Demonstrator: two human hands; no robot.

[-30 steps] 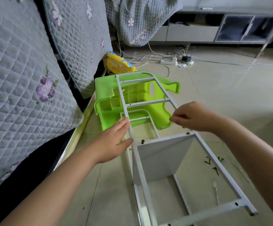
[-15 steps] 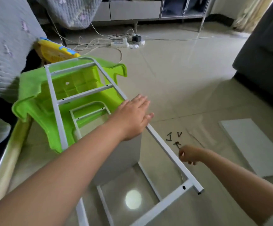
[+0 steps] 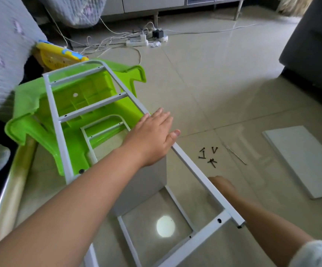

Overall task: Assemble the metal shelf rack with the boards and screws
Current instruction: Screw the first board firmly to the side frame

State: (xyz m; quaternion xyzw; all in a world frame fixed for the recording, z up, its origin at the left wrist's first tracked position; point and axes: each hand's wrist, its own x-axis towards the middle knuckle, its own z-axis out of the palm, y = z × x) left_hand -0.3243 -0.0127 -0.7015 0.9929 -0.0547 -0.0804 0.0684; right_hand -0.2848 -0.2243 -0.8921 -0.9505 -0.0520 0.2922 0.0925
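Your metal frame point(image 3: 192, 166) lay on its side across the floor, its far end propped on a green stool point(image 3: 40, 120), one board point(image 3: 146, 182) fitted. Your left hand point(image 3: 152, 135) pressed flat on the upper rail, fingers released; keeping that steady would help while fetching screws point(image 3: 208, 156). Your right hand point(image 3: 223, 187) sat behind the rail, so I couldn't tell its grip. The spare board point(image 3: 306, 160) lay apart.
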